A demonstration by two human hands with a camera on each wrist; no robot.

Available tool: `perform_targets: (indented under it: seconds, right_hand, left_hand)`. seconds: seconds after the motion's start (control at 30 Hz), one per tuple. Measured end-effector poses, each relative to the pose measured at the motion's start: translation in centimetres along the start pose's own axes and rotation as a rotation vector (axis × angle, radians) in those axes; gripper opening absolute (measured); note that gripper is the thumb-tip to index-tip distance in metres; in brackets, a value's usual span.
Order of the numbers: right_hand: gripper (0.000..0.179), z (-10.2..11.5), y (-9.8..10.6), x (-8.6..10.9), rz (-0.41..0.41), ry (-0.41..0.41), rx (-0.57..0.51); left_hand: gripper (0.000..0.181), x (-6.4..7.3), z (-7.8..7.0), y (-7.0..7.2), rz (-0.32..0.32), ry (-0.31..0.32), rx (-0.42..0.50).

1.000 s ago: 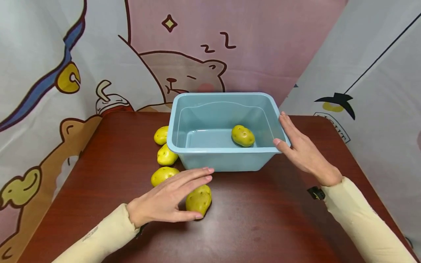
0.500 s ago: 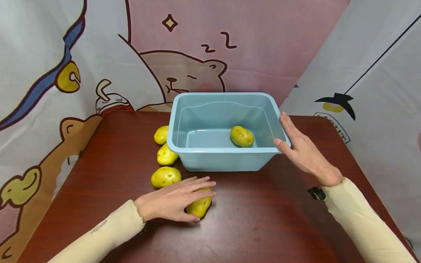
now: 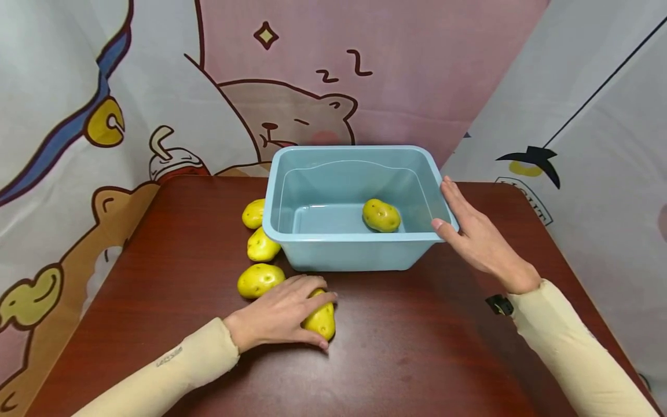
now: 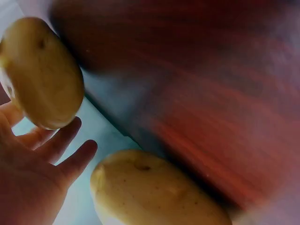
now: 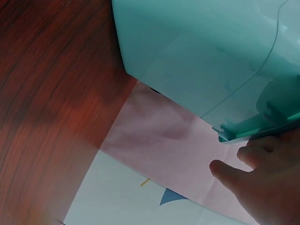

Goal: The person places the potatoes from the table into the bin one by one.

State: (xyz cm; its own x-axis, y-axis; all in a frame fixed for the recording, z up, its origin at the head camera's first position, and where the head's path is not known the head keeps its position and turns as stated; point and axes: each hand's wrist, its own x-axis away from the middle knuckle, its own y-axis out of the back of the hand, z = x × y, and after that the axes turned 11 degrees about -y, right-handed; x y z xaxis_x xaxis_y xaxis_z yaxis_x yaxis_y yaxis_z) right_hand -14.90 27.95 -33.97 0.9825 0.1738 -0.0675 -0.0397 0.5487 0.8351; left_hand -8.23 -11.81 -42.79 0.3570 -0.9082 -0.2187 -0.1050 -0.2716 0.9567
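My left hand (image 3: 283,310) curls its fingers over a yellow potato (image 3: 320,321) on the table, the thumb at its near side. In the left wrist view a potato (image 4: 44,75) lies against the fingers and a second potato (image 4: 154,192) sits at the bottom. A light blue plastic bin (image 3: 359,253) stands in the middle, with a potato (image 3: 381,215) on its floor. At the bin's right edge my right hand (image 3: 479,243) grips the rim, thumb at the inner side and fingers along the outside. The right wrist view shows its fingers by the rim (image 5: 243,139).
Left of the bin, a front potato (image 3: 260,281), a middle potato (image 3: 263,245) and a back potato (image 3: 253,214) form a rough row on the brown wooden table (image 3: 417,347). A printed cloth (image 3: 406,69) with cartoon figures hangs behind the table.
My left hand has come down and moved slightly right, its spread fingers now closed round the front right potato. The potato in the bin has rolled slightly left. My right hand stays at the rim.
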Motion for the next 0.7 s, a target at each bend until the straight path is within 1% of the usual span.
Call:
perform_targets:
  seconds: [0.07, 0.17, 0.23, 0.3, 0.4, 0.47, 0.7]
  right_hand:
    - [0.079, 0.0, 0.0, 0.0, 0.001, 0.0, 0.002]
    - [0.079, 0.0, 0.0, 0.0, 0.002, -0.003, 0.005]
    - [0.08, 0.0, 0.0, 0.0, 0.002, -0.008, 0.004]
    - [0.08, 0.0, 0.1, 0.1, 0.002, -0.012, 0.002]
    - [0.08, 0.0, 0.0, 0.1, 0.002, -0.012, -0.003]
    - [0.079, 0.0, 0.0, 0.1, 0.001, -0.008, -0.005]
    - [0.079, 0.0, -0.1, 0.1, -0.006, -0.001, -0.011]
  left_hand:
    - [0.084, 0.1, 0.1, 0.1, 0.008, 0.03, 0.036]
    - [0.085, 0.5, 0.3, 0.5, 0.03, 0.052, 0.129]
    - [0.086, 0.8, 0.5, 0.7, 0.05, 0.044, 0.183]
    - [0.085, 1.0, 0.7, 0.9, 0.074, 0.022, 0.215]
    - [0.085, 1.3, 0.9, 0.9, 0.103, -0.018, 0.224]
    - [0.084, 1.5, 1.1, 0.8, 0.111, -0.041, 0.225]
    - [0.075, 1.8, 1.3, 0.5, 0.069, -0.076, 0.23]
